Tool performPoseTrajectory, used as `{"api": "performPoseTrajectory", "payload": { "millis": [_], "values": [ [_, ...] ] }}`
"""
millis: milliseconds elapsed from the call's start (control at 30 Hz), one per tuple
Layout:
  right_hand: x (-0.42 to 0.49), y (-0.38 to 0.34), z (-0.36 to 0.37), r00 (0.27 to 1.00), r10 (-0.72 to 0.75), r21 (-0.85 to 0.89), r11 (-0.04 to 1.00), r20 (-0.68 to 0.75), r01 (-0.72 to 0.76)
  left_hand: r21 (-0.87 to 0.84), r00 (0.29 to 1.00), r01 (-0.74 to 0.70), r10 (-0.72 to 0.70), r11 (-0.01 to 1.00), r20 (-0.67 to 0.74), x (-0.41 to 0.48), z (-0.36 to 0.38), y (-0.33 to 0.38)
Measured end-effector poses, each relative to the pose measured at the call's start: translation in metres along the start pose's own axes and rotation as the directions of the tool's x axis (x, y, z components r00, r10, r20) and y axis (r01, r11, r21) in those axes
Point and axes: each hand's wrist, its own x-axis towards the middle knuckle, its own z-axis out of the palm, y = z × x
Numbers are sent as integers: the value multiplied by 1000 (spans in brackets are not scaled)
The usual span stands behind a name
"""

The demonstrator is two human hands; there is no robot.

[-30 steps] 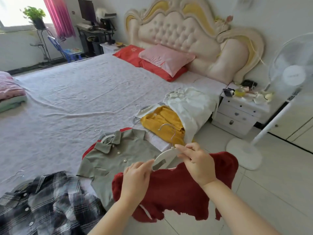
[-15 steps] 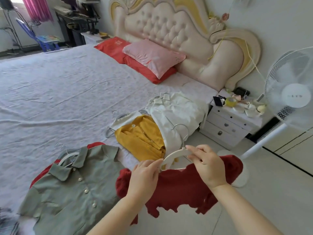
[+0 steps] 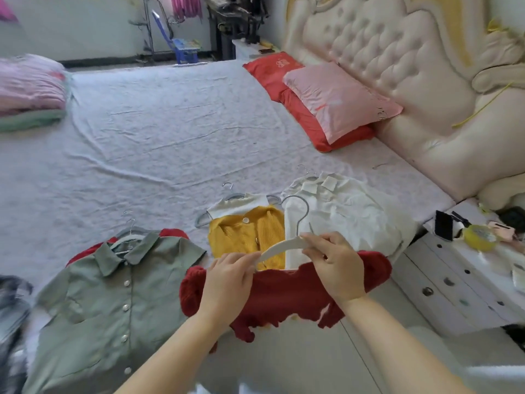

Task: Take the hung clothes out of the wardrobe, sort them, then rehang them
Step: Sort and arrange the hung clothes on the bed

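Left grip (image 3: 227, 282) pinches the left arm of the white hanger (image 3: 279, 247) between thumb and fingertips. Right grip (image 3: 335, 268) pinches the same hanger near its middle. We hold the red knit top (image 3: 284, 297) under the hanger, over the near edge of the bed (image 3: 170, 143). Its neckline meets the hanger's left arm; we cannot tell whether the right arm sits inside it. On the bed we see:
- a green shirt (image 3: 113, 302) on a hanger, near left;
- a yellow cardigan (image 3: 247, 234), just beyond the grips;
- a white shirt (image 3: 346, 211), touching the cardigan's right side.

We note a white nightstand (image 3: 460, 277) at the right.
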Motion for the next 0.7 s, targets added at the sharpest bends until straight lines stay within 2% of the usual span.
{"api": "performPoseTrajectory", "payload": {
  "millis": [167, 367, 700],
  "values": [
    [60, 15, 20, 991, -105, 56, 993, 82, 101, 22, 990, 124, -122, 992, -76, 39, 6, -3],
    [126, 29, 73, 975, -55, 119, 992, 216, 29, 8, 969, 213, -210, 977, -128, 96, 20, -37],
    [214, 51, 188, 926, 8, 100, 994, 376, -49, 20, 955, 293, -292, 956, -54, 191, 46, -122]
  ]
}}
